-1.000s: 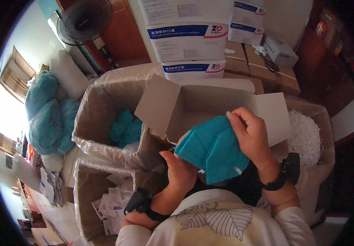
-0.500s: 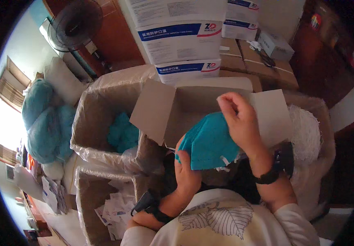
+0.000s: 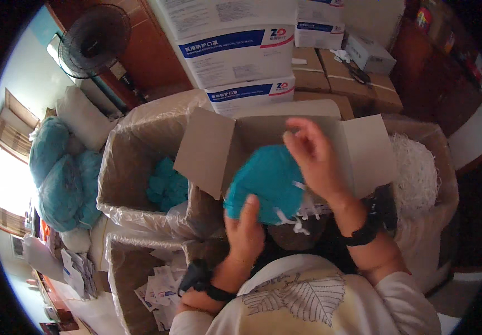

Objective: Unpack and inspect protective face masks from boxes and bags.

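My left hand (image 3: 246, 226) grips a teal face mask (image 3: 269, 181) by its lower left part, thumb on top. White ear loops (image 3: 292, 219) dangle from the mask's lower right side. Whether it is one mask or several stacked together I cannot tell. My right hand (image 3: 314, 156) is raised by the mask's upper right edge, its fingers loosely bent and apart, with nothing visible in them. Just beyond both hands stands an open cardboard box (image 3: 364, 151) with its side flaps spread; the mask hides part of its inside.
A plastic-lined carton (image 3: 134, 134) on the left holds teal masks (image 3: 167, 184). Below it, another lined carton (image 3: 115, 262) contains white printed packets (image 3: 162, 287). White strands (image 3: 414, 173) fill a carton on the right. Printed white boxes (image 3: 238, 61) are stacked behind; scissors (image 3: 358, 74) lie on brown cartons.
The mask has moved slightly left and turned, showing more white loops. My right hand has moved a little up and left, its fingers loosened. The view has shifted slightly.
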`<action>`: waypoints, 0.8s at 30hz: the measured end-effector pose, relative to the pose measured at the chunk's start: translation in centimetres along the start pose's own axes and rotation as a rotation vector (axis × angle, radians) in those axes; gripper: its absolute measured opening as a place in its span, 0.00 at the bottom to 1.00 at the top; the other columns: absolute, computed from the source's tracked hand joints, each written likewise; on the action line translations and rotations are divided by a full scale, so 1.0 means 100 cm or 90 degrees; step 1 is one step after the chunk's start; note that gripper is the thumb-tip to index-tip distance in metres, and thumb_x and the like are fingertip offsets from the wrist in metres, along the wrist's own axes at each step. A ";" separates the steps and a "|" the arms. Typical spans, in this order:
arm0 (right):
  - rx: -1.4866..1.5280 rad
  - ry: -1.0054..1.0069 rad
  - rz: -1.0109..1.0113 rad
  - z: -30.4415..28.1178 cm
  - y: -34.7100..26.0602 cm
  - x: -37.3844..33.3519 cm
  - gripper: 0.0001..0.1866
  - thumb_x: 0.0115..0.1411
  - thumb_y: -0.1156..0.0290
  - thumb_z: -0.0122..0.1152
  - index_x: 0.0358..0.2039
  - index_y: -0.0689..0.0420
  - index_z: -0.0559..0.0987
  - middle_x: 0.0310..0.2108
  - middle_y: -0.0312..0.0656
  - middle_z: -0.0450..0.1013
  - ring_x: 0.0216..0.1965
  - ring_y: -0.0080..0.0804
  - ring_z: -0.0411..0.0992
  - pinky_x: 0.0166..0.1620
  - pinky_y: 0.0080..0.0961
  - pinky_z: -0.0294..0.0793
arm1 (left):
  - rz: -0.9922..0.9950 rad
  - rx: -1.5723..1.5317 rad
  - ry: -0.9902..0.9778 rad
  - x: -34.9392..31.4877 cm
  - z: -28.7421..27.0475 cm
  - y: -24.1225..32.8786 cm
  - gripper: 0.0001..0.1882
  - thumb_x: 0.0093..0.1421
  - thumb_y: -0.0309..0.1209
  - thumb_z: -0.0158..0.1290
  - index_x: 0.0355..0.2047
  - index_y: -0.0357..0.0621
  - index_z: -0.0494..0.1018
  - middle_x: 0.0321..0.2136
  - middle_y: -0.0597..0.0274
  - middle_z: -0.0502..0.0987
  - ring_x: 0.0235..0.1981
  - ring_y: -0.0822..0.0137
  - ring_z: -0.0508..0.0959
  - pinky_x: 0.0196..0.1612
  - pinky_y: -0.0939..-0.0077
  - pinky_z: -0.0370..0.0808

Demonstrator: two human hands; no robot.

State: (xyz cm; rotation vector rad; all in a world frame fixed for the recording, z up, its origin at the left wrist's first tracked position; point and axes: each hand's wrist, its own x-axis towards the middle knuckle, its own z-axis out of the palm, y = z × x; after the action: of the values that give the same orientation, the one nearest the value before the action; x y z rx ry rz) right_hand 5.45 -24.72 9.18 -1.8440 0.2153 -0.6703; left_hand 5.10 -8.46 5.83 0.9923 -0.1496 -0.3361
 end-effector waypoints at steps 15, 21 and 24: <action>0.441 -0.253 -0.070 -0.014 -0.087 -0.006 0.21 0.57 0.69 0.53 0.51 0.61 0.65 0.45 0.37 0.68 0.45 0.22 0.65 0.50 0.24 0.64 | 0.157 -0.001 -0.247 0.027 0.028 0.071 0.28 0.53 0.39 0.48 0.51 0.35 0.58 0.48 0.53 0.65 0.49 0.61 0.65 0.51 0.64 0.63; 0.351 -0.100 -0.070 -0.023 -0.081 -0.006 0.20 0.57 0.66 0.53 0.49 0.60 0.67 0.43 0.36 0.69 0.43 0.22 0.66 0.46 0.22 0.66 | 0.057 0.194 -0.310 0.019 0.034 0.050 0.09 0.60 0.29 0.44 0.39 0.39 0.69 0.30 0.68 0.73 0.28 0.80 0.69 0.31 0.84 0.67; 0.418 0.014 -0.051 -0.042 -0.082 0.010 0.20 0.57 0.63 0.54 0.46 0.59 0.69 0.41 0.35 0.70 0.40 0.22 0.68 0.41 0.19 0.68 | -0.004 0.300 -0.317 0.020 0.025 0.043 0.10 0.62 0.31 0.41 0.39 0.41 0.69 0.27 0.68 0.73 0.21 0.83 0.65 0.23 0.87 0.62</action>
State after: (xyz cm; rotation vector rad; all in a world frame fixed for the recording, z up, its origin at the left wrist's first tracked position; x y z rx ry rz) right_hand 2.59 -25.45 17.93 -1.2194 -0.0649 -0.7118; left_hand 7.17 -9.01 10.76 1.3586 -0.7021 -0.5665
